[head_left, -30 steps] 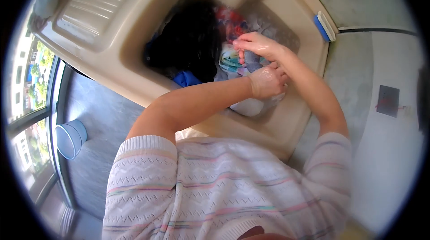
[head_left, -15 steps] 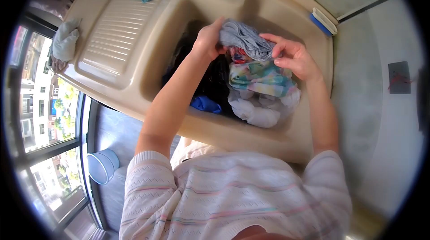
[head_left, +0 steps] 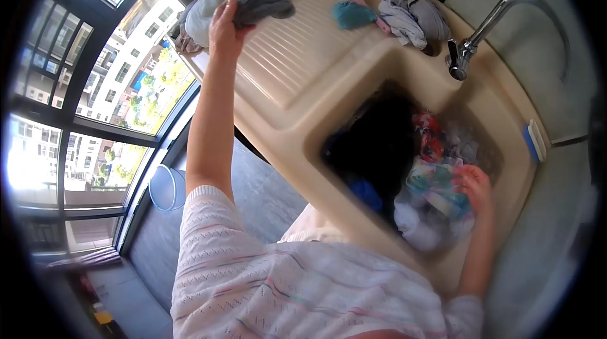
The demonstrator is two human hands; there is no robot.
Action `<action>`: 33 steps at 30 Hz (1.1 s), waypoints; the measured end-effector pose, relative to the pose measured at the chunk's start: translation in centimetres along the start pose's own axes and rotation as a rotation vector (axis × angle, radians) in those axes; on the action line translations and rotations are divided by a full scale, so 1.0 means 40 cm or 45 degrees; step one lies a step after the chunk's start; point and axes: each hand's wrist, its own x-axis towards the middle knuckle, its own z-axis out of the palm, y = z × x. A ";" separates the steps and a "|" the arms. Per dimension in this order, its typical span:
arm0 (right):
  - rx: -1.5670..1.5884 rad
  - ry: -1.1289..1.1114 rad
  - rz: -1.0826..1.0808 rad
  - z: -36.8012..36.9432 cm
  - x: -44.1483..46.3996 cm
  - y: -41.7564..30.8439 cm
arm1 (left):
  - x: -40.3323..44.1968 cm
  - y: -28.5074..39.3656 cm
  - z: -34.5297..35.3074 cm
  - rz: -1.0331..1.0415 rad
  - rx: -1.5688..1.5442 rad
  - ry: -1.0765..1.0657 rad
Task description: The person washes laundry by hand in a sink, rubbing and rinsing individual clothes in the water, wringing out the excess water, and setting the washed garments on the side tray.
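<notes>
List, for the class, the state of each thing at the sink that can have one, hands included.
Left hand: closed on the gray cloth
Gray cloth: bunched, held
Right hand: fingers loosely bent, at the patterned cloth
Patterned cloth: crumpled
Basin: holding laundry
Black cloth: bunched
Red cloth: bunched
White cloth: bunched
Faucet: no flow visible
Teal cloth: crumpled
Brush: set down, unheld

The left grip (head_left: 227, 28) has carried the grey cloth (head_left: 267, 7) from basin (head_left: 318, 141) to drainboard (head_left: 296, 54).
</notes>
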 end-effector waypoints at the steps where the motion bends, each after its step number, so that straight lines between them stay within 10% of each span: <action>1: -0.003 0.006 0.024 -0.001 0.002 0.001 | 0.040 -0.005 -0.067 0.010 0.210 0.121; 4: -0.023 0.030 0.082 -0.009 0.018 0.007 | 0.088 -0.022 -0.229 0.055 1.980 0.091; 7: -0.049 0.035 0.133 -0.016 0.037 0.026 | 0.073 -0.067 -0.264 0.443 2.350 0.106; 13: -0.141 -0.026 0.152 0.003 0.042 0.012 | 0.165 -0.097 -0.314 0.056 2.647 0.099; 14: -0.178 0.009 0.175 0.001 0.043 0.007 | 0.093 0.015 -0.172 -0.220 3.060 -0.289; 16: -0.180 0.035 0.174 -0.030 0.048 0.016 | 0.277 -0.020 -0.425 -0.111 3.121 -0.736; 19: -0.173 0.220 0.181 -0.102 0.083 0.021 | 0.431 -0.030 -0.632 0.478 3.136 -0.612; 25: -1.051 0.644 -0.375 -0.195 0.302 0.133 | 0.219 -0.001 -0.256 0.550 2.903 -0.202; 28: -1.450 0.644 -0.171 -0.112 0.356 0.161 | 0.167 -0.036 -0.102 1.068 2.563 -0.477; 33: -1.450 0.503 -0.015 -0.070 0.327 0.168 | -0.160 -0.188 0.299 0.839 1.727 -1.104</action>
